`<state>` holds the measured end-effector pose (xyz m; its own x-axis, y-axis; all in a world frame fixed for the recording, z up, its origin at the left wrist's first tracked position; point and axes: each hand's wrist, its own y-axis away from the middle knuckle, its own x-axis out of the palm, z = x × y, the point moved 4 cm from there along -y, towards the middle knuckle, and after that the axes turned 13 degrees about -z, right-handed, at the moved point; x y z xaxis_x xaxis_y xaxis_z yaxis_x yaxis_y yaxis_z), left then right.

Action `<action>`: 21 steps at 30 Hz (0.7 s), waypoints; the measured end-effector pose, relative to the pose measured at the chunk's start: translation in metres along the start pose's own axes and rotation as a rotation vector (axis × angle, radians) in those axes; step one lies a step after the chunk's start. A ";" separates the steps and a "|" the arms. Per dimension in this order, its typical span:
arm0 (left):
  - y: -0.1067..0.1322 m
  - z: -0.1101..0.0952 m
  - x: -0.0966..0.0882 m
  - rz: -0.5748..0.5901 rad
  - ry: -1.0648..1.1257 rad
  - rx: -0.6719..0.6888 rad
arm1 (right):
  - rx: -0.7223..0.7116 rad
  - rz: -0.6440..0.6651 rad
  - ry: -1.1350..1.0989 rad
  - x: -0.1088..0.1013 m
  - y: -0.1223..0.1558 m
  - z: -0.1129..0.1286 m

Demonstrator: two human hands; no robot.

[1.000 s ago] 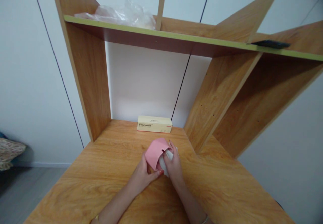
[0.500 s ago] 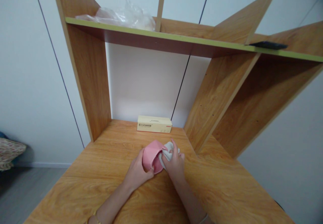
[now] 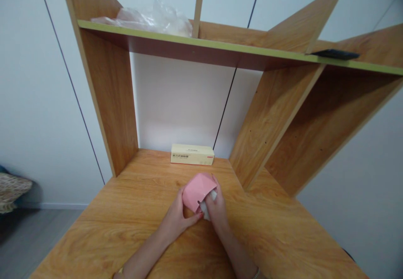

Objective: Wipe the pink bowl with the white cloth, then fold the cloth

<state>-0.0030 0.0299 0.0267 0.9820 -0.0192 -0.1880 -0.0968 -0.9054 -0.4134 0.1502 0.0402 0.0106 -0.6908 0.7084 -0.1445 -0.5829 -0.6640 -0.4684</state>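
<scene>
Head view, left hand (image 3: 177, 221) gripping one pink cup (image 3: 197, 188), right hand (image 3: 218, 212) clutching one white cloth (image 3: 205, 209)

left hand (image 3: 175, 222): dark-red nails (image 3: 199, 215) | right hand (image 3: 217, 212): thin silver bracelet (image 3: 256, 274) at wrist | forearms (image 3: 147, 249) bare

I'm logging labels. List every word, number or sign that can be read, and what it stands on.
Cream box on the desk: one line of dark print on its front, too blurred to read.
Pink cup in the left hand, white cloth in the right hand: no print shows.
</scene>
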 end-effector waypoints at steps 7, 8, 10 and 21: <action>-0.007 0.006 -0.013 -0.139 -0.146 -0.051 | -0.065 -0.013 0.252 -0.004 -0.004 0.010; -0.008 0.006 -0.015 -0.154 -0.181 -0.055 | -0.096 -0.012 0.294 -0.005 -0.005 0.012; -0.009 0.006 -0.018 -0.159 -0.231 -0.056 | -0.169 0.004 0.360 -0.007 -0.005 0.014; -0.002 -0.004 -0.016 -0.013 -0.315 0.049 | -0.198 0.101 0.375 -0.008 -0.003 0.018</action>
<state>-0.0175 0.0305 0.0337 0.8853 0.1314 -0.4461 -0.0999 -0.8831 -0.4584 0.1502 0.0320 0.0287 -0.5159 0.7044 -0.4875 -0.4018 -0.7015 -0.5885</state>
